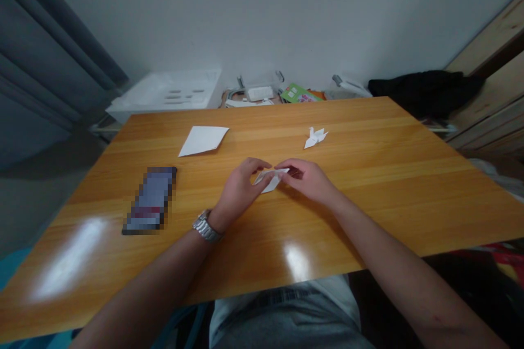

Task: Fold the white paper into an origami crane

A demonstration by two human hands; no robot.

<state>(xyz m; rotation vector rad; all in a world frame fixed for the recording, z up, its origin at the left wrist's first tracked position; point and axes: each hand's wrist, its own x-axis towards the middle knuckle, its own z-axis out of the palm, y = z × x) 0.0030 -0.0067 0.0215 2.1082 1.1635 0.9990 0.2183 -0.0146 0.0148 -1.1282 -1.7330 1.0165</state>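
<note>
Between my two hands, just above or on the wooden table [388, 185], is a small piece of folded white paper [271, 184]. My left hand [244, 186] pinches its left side, with the thumb lying over the paper. At the right end, the thumb and fingers of my right hand [308, 180] are closed on it too. Parts of the paper are hidden behind the fingers. Beyond my right hand stands a white paper crane [315, 137]. A flat sheet of white paper [203, 140] lies farther back on the left.
A phone [151, 200], blurred out, lies on the table's left. Behind the far edge are a white tray [164, 90], a white box [260, 93], a green booklet [298, 94] and dark cloth [426, 90]. A grey curtain [45, 49] hangs at left.
</note>
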